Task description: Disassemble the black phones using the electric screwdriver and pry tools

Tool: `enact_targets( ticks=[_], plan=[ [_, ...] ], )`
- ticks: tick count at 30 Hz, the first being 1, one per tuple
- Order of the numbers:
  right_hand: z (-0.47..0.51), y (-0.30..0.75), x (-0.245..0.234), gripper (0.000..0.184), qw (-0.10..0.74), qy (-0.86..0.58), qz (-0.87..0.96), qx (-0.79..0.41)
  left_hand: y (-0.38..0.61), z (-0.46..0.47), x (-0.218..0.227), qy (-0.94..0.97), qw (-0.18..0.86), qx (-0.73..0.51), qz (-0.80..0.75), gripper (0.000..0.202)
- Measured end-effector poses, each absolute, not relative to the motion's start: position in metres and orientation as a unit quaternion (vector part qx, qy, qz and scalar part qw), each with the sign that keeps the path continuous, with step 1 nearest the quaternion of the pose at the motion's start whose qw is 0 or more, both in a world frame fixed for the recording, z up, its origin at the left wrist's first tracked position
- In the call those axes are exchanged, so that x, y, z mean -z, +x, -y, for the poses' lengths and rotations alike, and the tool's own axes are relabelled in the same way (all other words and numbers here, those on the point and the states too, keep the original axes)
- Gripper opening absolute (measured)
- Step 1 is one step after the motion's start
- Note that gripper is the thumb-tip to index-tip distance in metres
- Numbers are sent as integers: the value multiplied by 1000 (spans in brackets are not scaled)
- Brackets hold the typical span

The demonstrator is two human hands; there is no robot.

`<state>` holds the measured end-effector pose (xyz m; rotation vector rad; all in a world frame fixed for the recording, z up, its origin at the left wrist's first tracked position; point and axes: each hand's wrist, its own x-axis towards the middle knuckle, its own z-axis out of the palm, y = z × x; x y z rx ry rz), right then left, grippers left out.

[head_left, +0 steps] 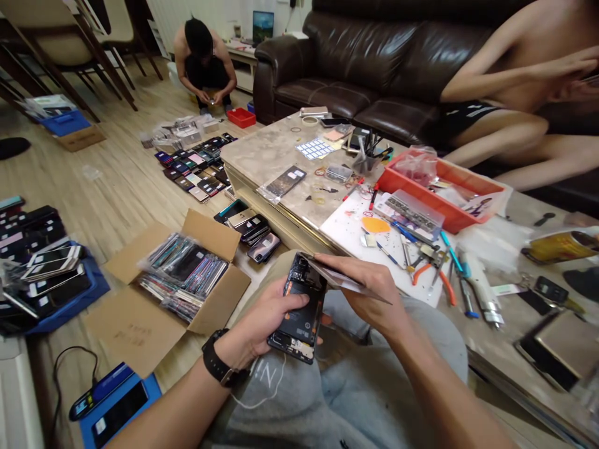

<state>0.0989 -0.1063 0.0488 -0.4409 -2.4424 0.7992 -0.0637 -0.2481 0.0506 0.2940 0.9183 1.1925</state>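
Observation:
An opened smartphone point(299, 312), its dark battery and inner parts showing, lies in my left hand point(266, 312). The thumb presses across the battery while the fingers wrap underneath. My right hand point(374, 287) is at the phone's upper right edge and grips a thin flat panel point(349, 280), which looks like the phone's back cover. The panel stands tilted, close against the phone's top edge; whether the two touch I cannot tell. Both hands are above my lap, over grey trousers point(374, 368). A black watch point(224, 358) is on my left wrist.
To the right, the low table point(262, 149) carries a white mat point(337, 224), pliers point(435, 274), screwdrivers and a red bin point(440, 193). A carton point(224, 305) of packed phones stands on the floor at left. One person point(203, 68) crouches ahead; another point(515, 87) sits on the sofa.

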Motion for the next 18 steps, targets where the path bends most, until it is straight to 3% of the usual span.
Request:
enact_targets(
  ticks=[6, 11, 18],
  plan=[
    [103, 95, -55, 35, 261, -183, 890, -326, -65, 249, -47, 124, 724, -545, -404, 34],
    [95, 95, -63, 17, 300, -286, 835, -363, -62, 250, -46, 127, 714, -537, -431, 34],
    [79, 97, -71, 22, 376, -341, 752, -421, -62, 251, -47, 115, 714, -540, -430, 38]
  ],
)
